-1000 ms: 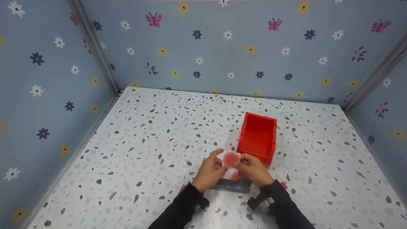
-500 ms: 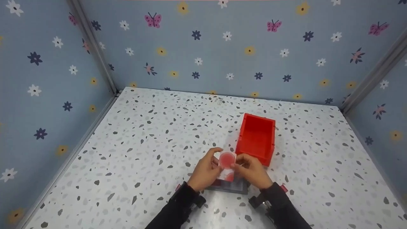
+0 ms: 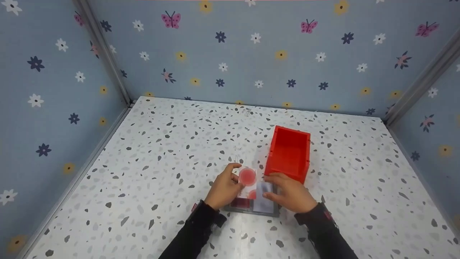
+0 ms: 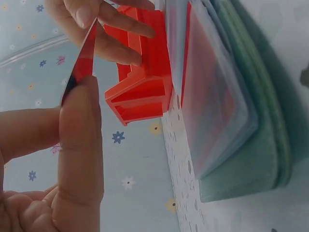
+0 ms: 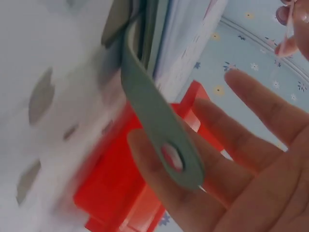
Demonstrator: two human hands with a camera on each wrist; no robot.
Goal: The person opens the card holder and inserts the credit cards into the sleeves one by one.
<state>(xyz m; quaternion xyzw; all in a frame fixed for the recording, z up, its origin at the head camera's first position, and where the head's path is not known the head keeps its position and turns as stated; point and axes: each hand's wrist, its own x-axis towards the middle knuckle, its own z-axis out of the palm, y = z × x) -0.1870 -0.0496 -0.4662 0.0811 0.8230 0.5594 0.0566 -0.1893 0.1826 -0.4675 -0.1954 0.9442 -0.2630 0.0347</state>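
My left hand (image 3: 222, 189) pinches a white card (image 3: 247, 177) with a pink-red circle, held above a card holder. In the left wrist view the card (image 4: 87, 58) appears edge-on between thumb and fingers. The card holder (image 3: 264, 201) lies unfolded on the table, with clear plastic sleeves (image 4: 217, 111) over a green cover (image 4: 236, 188). A dark red insert (image 3: 240, 203) shows in its left side. My right hand (image 3: 291, 194) hovers over the holder's right side, fingers spread and holding nothing. Close to those fingers, a green strap (image 5: 159, 130) with a metal snap sticks out.
A red plastic bin (image 3: 287, 156) stands just behind the holder, near my right hand; nothing is visible inside it. Flower-patterned walls (image 3: 230, 54) bound the speckled white table (image 3: 172, 151) at the back and sides.
Both hands were on the card earlier; my right hand has let go and moved slightly right. My left hand has carried the card left, uncovering more of the holder.
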